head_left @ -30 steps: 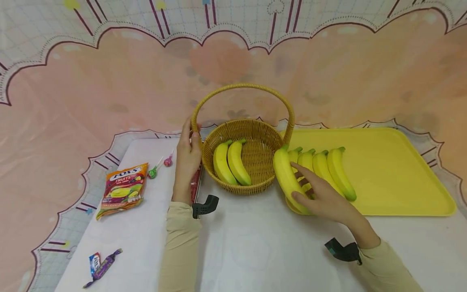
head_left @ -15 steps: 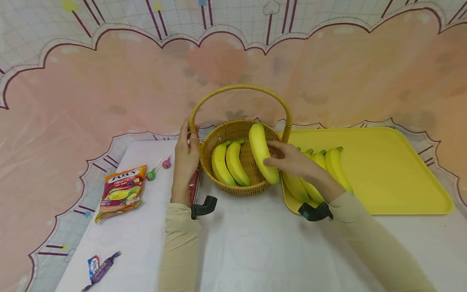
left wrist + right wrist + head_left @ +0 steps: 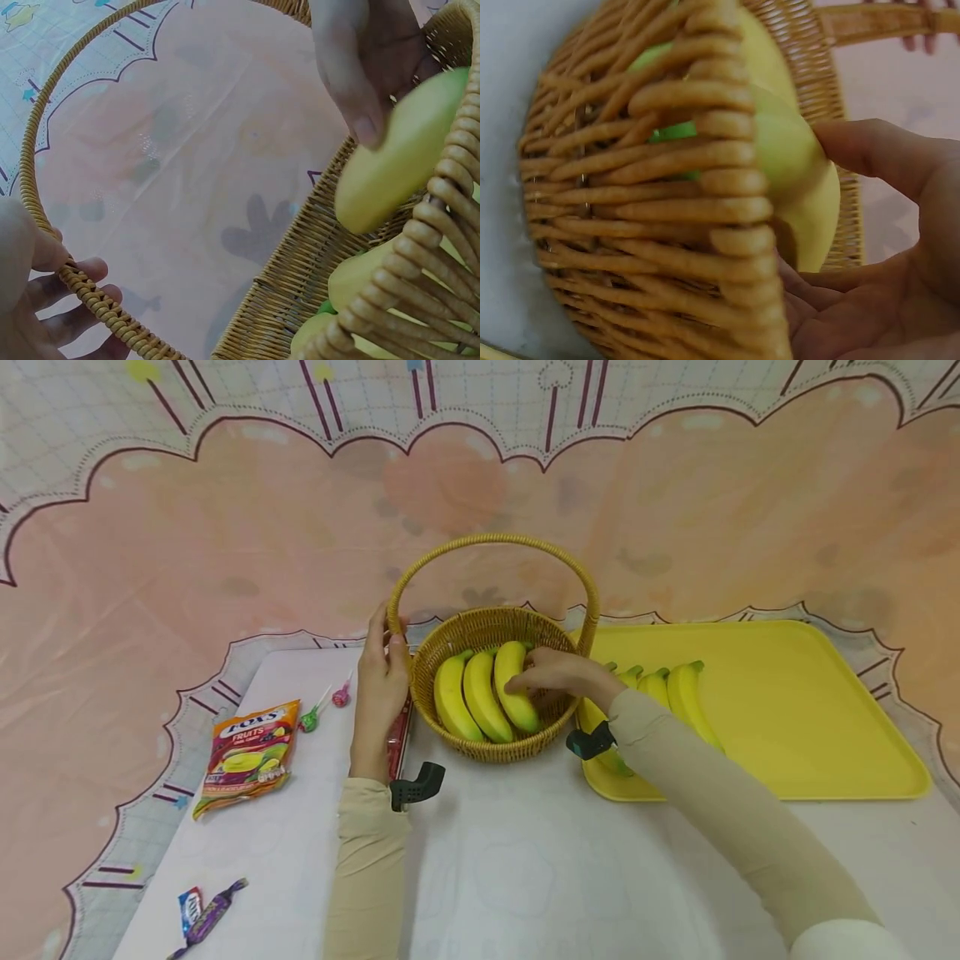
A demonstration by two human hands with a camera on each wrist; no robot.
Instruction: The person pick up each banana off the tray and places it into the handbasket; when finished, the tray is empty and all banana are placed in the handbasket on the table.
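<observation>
1. Fingers of the left hand (image 3: 382,681), just left of centre in the head view, curl around the base of the wicker basket's (image 3: 491,747) handle (image 3: 495,542).
2. At the far left of the counter (image 3: 525,877) lie a candy bag (image 3: 247,752), two lollipops (image 3: 326,706) and wrapped sweets (image 3: 202,914) at the lower left.
3. Centre frame, two bananas (image 3: 465,697) lie side by side in the basket.
4. Right hand (image 3: 551,677) reaches inside the basket, its fingers clamped on a third banana (image 3: 513,693) resting beside the other two.
5. Right of the basket, more bananas (image 3: 678,697) lie on a yellow tray (image 3: 810,727).
</observation>
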